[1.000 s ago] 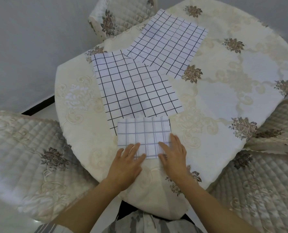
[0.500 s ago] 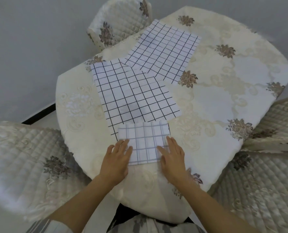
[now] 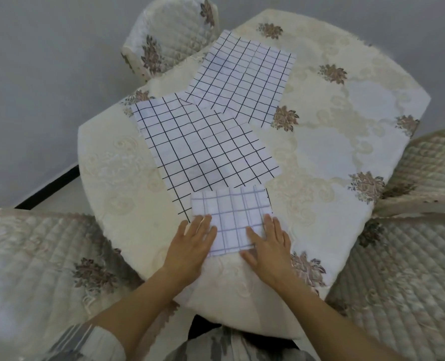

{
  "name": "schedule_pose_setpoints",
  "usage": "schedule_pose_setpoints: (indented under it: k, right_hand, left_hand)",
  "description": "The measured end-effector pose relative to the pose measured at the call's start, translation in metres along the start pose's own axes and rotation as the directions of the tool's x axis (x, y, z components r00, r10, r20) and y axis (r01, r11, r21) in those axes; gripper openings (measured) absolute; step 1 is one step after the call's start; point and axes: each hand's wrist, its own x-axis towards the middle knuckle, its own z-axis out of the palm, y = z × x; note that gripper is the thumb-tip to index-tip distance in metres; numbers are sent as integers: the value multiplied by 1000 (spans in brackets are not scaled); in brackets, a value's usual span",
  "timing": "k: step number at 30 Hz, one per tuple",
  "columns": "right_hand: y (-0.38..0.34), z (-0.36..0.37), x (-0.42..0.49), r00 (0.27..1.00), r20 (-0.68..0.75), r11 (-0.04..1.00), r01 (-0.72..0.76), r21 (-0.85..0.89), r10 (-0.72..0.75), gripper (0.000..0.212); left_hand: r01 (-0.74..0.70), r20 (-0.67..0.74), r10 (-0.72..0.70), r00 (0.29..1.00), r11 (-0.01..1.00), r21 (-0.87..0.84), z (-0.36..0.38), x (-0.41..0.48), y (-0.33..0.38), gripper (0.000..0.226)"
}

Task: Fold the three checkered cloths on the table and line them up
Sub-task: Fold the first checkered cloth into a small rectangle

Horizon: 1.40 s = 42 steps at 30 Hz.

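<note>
Head view: the left hand (image 3: 190,246) and right hand (image 3: 268,246) have slid apart to the side edges of the folded blue-checked cloth (image 3: 233,220). Their fingers are straight and flat, pressing it at the near edge of the bench (image 3: 333,152), so this cloth seems done. Three cloths: that one folded, the middle cloth (image 3: 203,152) and far cloth (image 3: 244,76) spread open, overlapping.

The light here is soft and even, fairly bright, with only faint shadows beside my left hand (image 3: 190,246) and right hand (image 3: 269,246). The cream embroidered tablecloth (image 3: 325,152) shows a pale sheen near its middle. The wide lens bows the tablecloth's far edge, and the quilted floral chair cushion (image 3: 34,269) at lower left is smeared with blur.
</note>
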Motion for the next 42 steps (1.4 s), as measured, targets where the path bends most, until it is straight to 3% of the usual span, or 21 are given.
schedule_pose_setpoints:
  k: [4,8,13,20,27,33,37,42]
  right_hand:
    - [-2,-6,1,999,38,1000,-17,-1,17,65]
    - [-2,-10,-1,998,51,999,-27,24,26,69]
    - [-3,-13,-1,996,85,999,-24,25,22,67]
    - [-1,-18,0,992,124,1000,-14,5,14,67]
    - [-1,-19,0,993,115,999,-11,44,6,69]
    - [-5,-27,-4,999,28,992,24,120,-28,85]
    - [-12,-22,-8,995,-83,993,60,101,-51,61]
    - [-7,-9,-16,982,-184,982,-1,188,36,26]
  left_hand:
    - [-69,-75,62,995,992,-105,4,0,1,58]
    - [-136,-79,125,989,977,-163,5,0,2,60]
    - [-105,-101,96,990,990,-90,1,5,0,47]
    - [-107,-142,103,985,994,-22,5,4,-1,49]
    - [-103,-355,66,932,991,-86,5,7,-4,16]
    - [-130,-423,28,906,968,-214,-28,11,11,7]
    - [-183,-456,42,889,945,-270,-46,13,38,10]
    - [-279,-499,62,864,884,-374,-52,11,74,14]
